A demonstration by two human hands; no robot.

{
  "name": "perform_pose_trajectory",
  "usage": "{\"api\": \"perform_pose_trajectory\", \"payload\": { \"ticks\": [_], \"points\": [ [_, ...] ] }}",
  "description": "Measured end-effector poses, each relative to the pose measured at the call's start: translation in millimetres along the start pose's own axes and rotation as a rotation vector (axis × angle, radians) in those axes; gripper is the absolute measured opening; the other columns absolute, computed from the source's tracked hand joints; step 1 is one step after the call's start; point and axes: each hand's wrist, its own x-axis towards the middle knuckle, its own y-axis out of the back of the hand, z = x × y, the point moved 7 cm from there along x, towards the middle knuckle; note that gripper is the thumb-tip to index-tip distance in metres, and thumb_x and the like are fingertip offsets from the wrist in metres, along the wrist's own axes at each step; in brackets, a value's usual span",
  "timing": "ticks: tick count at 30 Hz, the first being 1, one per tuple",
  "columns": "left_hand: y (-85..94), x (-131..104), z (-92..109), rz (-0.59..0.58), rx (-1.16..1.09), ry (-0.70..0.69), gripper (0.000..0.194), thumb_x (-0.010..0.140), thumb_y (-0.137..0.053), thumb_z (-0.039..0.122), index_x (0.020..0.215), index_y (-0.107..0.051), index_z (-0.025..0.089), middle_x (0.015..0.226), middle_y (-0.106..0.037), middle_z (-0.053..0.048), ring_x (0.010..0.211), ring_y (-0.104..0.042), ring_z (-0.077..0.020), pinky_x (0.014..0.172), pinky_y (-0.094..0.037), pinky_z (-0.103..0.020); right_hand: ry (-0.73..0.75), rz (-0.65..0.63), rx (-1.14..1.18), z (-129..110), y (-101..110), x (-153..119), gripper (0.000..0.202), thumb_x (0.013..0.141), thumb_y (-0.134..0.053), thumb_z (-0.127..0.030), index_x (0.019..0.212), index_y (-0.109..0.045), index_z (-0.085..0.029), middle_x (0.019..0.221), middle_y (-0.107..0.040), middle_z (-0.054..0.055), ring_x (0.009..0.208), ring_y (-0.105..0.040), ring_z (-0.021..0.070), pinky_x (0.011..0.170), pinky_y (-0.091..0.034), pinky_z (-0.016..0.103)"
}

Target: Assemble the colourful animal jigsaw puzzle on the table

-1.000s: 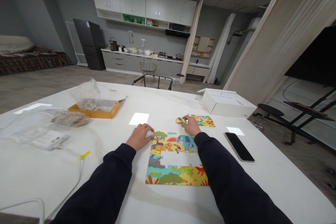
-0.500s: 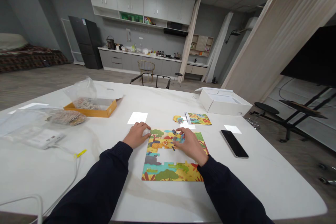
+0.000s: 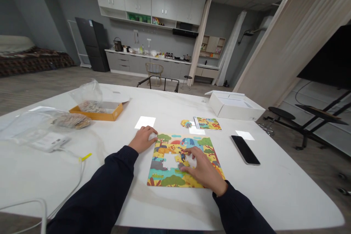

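Note:
A colourful animal jigsaw puzzle (image 3: 173, 180) lies flat on the white table in front of me, with a gap in its middle where the white surface shows. My right hand (image 3: 204, 171) is over the gap, thumb and fingers closed on a puzzle piece (image 3: 182, 156) partly hidden by them. Whether that piece touches its neighbours I cannot tell. At the puzzle's upper left corner rests my left hand (image 3: 143, 139), thumb and fingers apart, the tips by the edge. Beyond the puzzle are a few loose pieces (image 3: 185, 123) and a picture card (image 3: 208, 123) with similar animals.
A black phone (image 3: 245, 150) lies at the right. Farther back stands a white box (image 3: 236, 106). On the left are an orange box (image 3: 109, 116) with a plastic bag of pieces, another bag of pieces (image 3: 71, 121), and a white device (image 3: 52, 142) with a cable.
My right hand has moved from the puzzle's upper part down toward me, to the gap, with a piece in its fingers. The elephant at the top now shows. My left hand stays put.

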Motion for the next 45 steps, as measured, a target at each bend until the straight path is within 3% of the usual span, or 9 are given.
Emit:
{"api": "perform_pose_trajectory", "payload": {
  "ticks": [2, 5, 19, 41, 45],
  "points": [
    [-0.1, -0.1, 0.3, 0.004, 0.000, 0.000, 0.022, 0.090, -0.063, 0.037, 0.107, -0.071, 0.026, 0.116, -0.065, -0.007, 0.110, -0.056, -0.0305, 0.098, -0.046, -0.046, 0.076, -0.062, 0.040, -3.5, 0.0, 1.0, 0.049, 0.083, -0.077, -0.029, 0.128, -0.058, -0.030, 0.131, -0.062, 0.008, 0.126, -0.056, 0.0302, 0.111, -0.045, 0.049],
    [-0.5, 0.1, 0.5, 0.013, 0.001, -0.001, 0.022, 0.089, -0.064, 0.038, 0.107, -0.071, 0.027, 0.115, -0.066, -0.007, 0.110, -0.056, -0.0307, 0.098, -0.046, -0.046, 0.124, -0.113, 0.051, -1.7, -3.6, -0.3, 0.054, 0.083, -0.073, -0.022, 0.134, -0.056, -0.030, 0.136, -0.060, 0.009, 0.134, -0.050, 0.0306, 0.117, -0.038, 0.052],
    [-0.3, -0.7, -0.1, 0.006, 0.010, 0.010, 0.022, 0.090, -0.063, 0.037, 0.108, -0.071, 0.027, 0.116, -0.065, -0.006, 0.110, -0.056, -0.0310, 0.099, -0.046, -0.047, 0.132, -0.046, -0.055, 2.2, -10.1, 0.6, 0.039, 0.086, -0.079, -0.036, 0.122, -0.066, -0.028, 0.123, -0.062, 0.011, 0.121, -0.056, 0.0325, 0.107, -0.045, 0.052],
    [-0.8, -0.5, 0.2, 0.008, 0.024, -0.002, 0.022, 0.091, -0.063, 0.038, 0.109, -0.070, 0.027, 0.116, -0.066, -0.005, 0.111, -0.056, -0.0299, 0.100, -0.045, -0.045, 0.126, -0.012, -0.057, -1.4, -6.4, -0.9, 0.034, 0.088, -0.073, -0.024, 0.121, -0.065, -0.023, 0.116, -0.064, 0.010, 0.114, -0.058, 0.0299, 0.104, -0.047, 0.050],
    [-1.1, -0.6, -0.6, 0.009, 0.024, 0.001, 0.022, 0.090, -0.063, 0.038, 0.109, -0.070, 0.027, 0.116, -0.065, -0.005, 0.111, -0.056, -0.0300, 0.101, -0.045, -0.045, 0.137, -0.005, -0.087, -3.8, -5.7, -1.2, 0.022, 0.093, -0.067, -0.025, 0.114, -0.069, -0.024, 0.113, -0.065, 0.010, 0.112, -0.060, 0.0291, 0.100, -0.049, 0.048]
  ]
}}
